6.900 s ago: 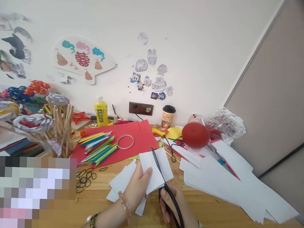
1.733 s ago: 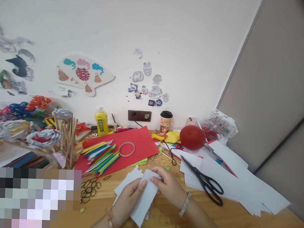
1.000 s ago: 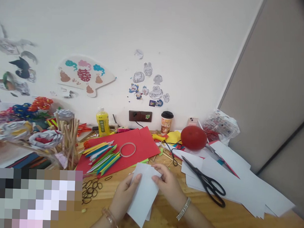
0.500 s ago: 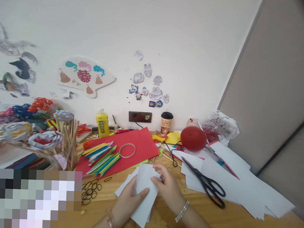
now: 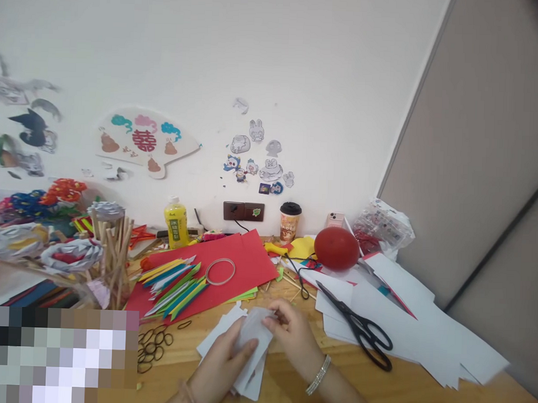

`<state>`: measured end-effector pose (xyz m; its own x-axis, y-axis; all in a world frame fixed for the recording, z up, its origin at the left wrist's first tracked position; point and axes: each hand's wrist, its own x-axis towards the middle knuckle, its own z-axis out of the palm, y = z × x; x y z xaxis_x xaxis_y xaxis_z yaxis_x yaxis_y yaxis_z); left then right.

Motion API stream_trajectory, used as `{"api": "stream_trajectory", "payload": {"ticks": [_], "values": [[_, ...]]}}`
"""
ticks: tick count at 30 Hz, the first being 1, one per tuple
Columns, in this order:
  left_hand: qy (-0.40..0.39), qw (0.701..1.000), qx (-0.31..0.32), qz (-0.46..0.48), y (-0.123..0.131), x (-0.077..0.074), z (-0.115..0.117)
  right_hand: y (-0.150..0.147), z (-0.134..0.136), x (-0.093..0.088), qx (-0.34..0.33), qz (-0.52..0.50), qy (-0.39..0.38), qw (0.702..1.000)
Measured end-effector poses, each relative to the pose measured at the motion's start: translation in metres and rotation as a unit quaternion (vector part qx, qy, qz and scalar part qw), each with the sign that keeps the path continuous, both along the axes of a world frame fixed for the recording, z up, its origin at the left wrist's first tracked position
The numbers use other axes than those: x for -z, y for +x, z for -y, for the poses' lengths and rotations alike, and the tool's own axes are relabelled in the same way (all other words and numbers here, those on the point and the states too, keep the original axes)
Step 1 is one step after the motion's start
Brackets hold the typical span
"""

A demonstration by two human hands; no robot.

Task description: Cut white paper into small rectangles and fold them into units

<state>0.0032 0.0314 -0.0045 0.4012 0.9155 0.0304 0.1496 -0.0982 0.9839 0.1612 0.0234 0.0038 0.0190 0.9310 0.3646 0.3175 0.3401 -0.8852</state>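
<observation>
A piece of white paper (image 5: 256, 325) is between my hands, tilted above the table, and it looks bent near the top. My left hand (image 5: 219, 359) grips its left side, thumb across the front. At the upper right edge, my right hand (image 5: 296, 339) pinches the paper between thumb and fingers. More white paper pieces (image 5: 214, 333) lie on the wooden table just beneath and to the left. Black scissors (image 5: 357, 327) rest on white sheets (image 5: 406, 330) to the right of my right hand.
Folded coloured paper strips (image 5: 173, 286) and a ring (image 5: 220, 271) lie on red paper (image 5: 249, 254). Black rubber bands (image 5: 156, 341) are at left. Behind stand a yellow drink bottle (image 5: 176, 222), a lidded cup (image 5: 290, 221) and a red balloon (image 5: 337, 249).
The paper in my hands has tilted and bent, its top edge lower than before. Both hands keep their hold on it. The whole view has shifted slightly.
</observation>
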Motion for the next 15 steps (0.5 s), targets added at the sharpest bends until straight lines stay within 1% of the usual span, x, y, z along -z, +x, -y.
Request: {"api": "stream_trajectory", "payload": {"ticks": [2, 4, 5, 7, 9, 10, 12, 15], "values": [[-0.047, 0.998, -0.019, 0.023, -0.003, -0.006, -0.004, 0.003, -0.002, -0.001, 0.007, -0.031, 0.003, 0.999], [-0.092, 0.992, -0.052, 0.063, -0.006, -0.013, -0.007, 0.003, -0.002, -0.002, 0.006, -0.100, -0.001, 0.995], [-0.100, 0.988, -0.076, 0.087, -0.007, -0.016, -0.008, 0.002, -0.003, -0.002, -0.006, -0.133, -0.006, 0.991], [-0.102, 0.979, -0.128, 0.122, -0.009, -0.020, -0.009, -0.002, -0.002, 0.000, -0.056, -0.180, -0.031, 0.981], [-0.103, 0.973, -0.163, 0.123, -0.010, -0.021, -0.009, -0.007, -0.002, 0.004, -0.112, -0.205, -0.070, 0.970], [-0.099, 0.974, -0.170, 0.114, -0.010, -0.020, -0.009, -0.009, -0.002, 0.007, -0.133, -0.212, -0.089, 0.964], [-0.088, 0.979, -0.161, 0.085, -0.010, -0.017, -0.009, -0.009, -0.004, 0.011, -0.157, -0.216, -0.112, 0.957], [-0.092, 0.987, -0.113, 0.064, -0.010, -0.011, -0.012, -0.005, -0.007, 0.015, -0.148, -0.197, -0.100, 0.964]]}}
